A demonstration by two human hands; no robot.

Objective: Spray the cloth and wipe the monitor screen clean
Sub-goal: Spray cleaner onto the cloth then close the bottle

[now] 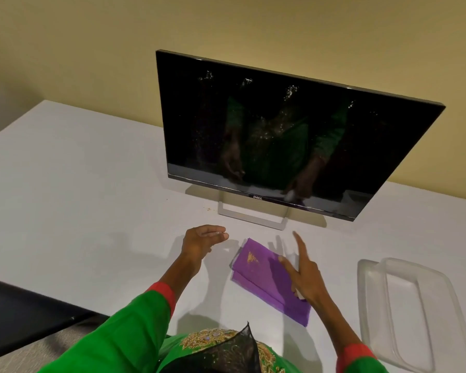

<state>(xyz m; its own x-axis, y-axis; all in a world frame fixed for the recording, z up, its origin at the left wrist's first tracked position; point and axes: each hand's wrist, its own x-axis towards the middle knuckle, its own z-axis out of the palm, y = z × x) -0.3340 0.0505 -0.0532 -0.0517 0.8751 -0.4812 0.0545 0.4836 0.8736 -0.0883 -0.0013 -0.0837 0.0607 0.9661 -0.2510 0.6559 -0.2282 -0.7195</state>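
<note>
A black monitor stands on a silver stand at the back of the white table; pale specks dot its dark screen. In front of it lies a folded purple cloth with a patch of brownish crumbs near its far end. My right hand hovers over the cloth's right side, fingers spread and index finger raised; I cannot tell whether it touches the cloth. My left hand floats left of the cloth with fingers relaxed and holds nothing. No spray bottle is in view.
A clear plastic tray sits at the table's right front. A few crumbs lie left of the monitor stand. A dark surface lies beyond the table's left front edge. A yellow wall rises right behind the monitor.
</note>
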